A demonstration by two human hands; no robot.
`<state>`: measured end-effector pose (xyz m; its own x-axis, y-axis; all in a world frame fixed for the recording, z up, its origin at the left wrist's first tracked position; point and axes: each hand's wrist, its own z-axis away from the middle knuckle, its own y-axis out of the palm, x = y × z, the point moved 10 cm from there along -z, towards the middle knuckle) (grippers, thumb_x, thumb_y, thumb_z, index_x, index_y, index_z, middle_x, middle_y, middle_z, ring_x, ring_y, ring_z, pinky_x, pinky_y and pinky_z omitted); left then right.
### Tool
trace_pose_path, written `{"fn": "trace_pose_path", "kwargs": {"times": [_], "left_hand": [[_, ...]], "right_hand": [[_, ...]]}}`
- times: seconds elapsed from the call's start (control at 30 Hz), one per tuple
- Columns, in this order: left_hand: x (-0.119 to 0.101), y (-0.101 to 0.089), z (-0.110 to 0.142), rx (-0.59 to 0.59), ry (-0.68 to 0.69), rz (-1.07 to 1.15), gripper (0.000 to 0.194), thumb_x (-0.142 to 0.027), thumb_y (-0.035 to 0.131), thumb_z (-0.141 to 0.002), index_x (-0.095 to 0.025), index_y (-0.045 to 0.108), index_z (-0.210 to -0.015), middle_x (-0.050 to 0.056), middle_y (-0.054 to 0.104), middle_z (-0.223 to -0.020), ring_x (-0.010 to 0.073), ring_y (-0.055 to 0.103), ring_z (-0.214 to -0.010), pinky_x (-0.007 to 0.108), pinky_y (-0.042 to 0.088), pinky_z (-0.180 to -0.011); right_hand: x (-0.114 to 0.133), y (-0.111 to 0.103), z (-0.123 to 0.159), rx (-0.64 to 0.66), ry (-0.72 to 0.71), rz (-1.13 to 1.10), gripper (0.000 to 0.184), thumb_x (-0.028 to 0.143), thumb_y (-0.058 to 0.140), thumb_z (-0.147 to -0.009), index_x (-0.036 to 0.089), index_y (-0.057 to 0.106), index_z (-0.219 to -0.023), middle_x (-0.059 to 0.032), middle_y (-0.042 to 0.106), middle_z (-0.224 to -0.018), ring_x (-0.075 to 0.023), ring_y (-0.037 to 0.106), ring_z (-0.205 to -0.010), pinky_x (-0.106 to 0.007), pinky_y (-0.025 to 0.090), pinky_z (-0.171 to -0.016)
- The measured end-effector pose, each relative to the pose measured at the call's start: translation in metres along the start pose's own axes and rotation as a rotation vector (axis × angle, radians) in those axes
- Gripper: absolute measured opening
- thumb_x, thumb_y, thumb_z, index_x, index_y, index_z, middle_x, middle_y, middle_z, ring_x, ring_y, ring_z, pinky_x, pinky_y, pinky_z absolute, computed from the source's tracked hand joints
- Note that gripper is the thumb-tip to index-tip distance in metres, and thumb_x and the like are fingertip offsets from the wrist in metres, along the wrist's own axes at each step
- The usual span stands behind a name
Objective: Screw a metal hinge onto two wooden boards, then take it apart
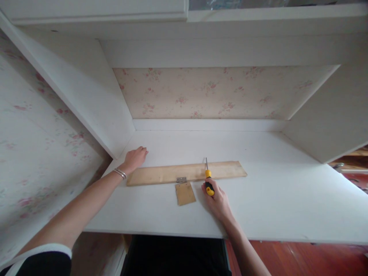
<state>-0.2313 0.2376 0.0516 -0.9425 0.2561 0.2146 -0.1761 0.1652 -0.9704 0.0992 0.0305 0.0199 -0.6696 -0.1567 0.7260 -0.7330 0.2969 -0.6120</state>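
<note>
My right hand [219,201] is wrapped around the yellow and black handle of a screwdriver [209,183], whose metal shaft points away from me over the long wooden board [158,175]. The board lies flat across the white desk. At its near edge sits a small metal hinge [181,179], and just below that lies a small square wooden piece [185,194] with small holes along its top. Beyond the board's left end, my left hand [137,156] rests with curled fingers close to the desk; whatever is in them is hidden.
The white desk [287,199] has side panels left and right and a cabinet [100,11] overhead. Floral wallpaper [201,92] shows at the back. Below the front edge are a dark seat [175,255] and a reddish floor [301,257].
</note>
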Motion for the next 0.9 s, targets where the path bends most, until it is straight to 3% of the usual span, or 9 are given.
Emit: {"fn": "trace_pose_path", "kwargs": {"times": [0.3,0.47,0.73,0.9], "left_hand": [[0.049,0.023,-0.009,-0.017,-0.176,0.048,0.047,-0.038,0.020,-0.097,-0.014,0.059,-0.109,0.015,0.057,-0.108,0.0297,0.060,-0.088,0.038,0.047,-0.069],[0.071,0.040,-0.016,0.051,-0.219,0.079,0.046,-0.039,0.026,-0.095,-0.015,0.065,-0.101,0.014,0.059,-0.105,0.0306,0.059,-0.090,0.039,0.046,-0.072],[0.059,0.046,-0.022,0.074,-0.111,0.172,0.042,-0.039,0.028,-0.095,-0.024,0.066,-0.105,0.009,0.060,-0.102,0.0266,0.060,-0.090,0.034,0.044,-0.073],[0.052,0.024,-0.013,0.015,-0.130,0.210,0.037,-0.035,0.029,-0.096,-0.025,0.064,-0.102,0.007,0.060,-0.102,0.0226,0.061,-0.085,0.031,0.044,-0.070]], "right_hand": [[-0.001,0.003,-0.003,-0.006,0.003,0.045,0.026,0.040,0.046,-0.092,0.024,0.051,-0.113,-0.0062,0.064,-0.100,-0.0209,0.062,-0.085,-0.028,0.045,-0.071],[-0.002,0.006,-0.004,-0.006,-0.001,0.045,0.025,0.039,0.047,-0.092,0.025,0.051,-0.113,-0.0058,0.064,-0.099,-0.0204,0.061,-0.085,-0.028,0.045,-0.071],[-0.004,0.007,-0.005,0.000,0.034,0.054,0.027,0.041,0.047,-0.092,0.024,0.052,-0.113,-0.0066,0.064,-0.097,-0.0211,0.062,-0.084,-0.029,0.046,-0.071],[0.001,0.005,-0.006,0.003,0.025,0.066,0.027,0.040,0.045,-0.092,0.024,0.052,-0.112,-0.0074,0.064,-0.099,-0.0216,0.062,-0.085,-0.030,0.047,-0.070]]}}
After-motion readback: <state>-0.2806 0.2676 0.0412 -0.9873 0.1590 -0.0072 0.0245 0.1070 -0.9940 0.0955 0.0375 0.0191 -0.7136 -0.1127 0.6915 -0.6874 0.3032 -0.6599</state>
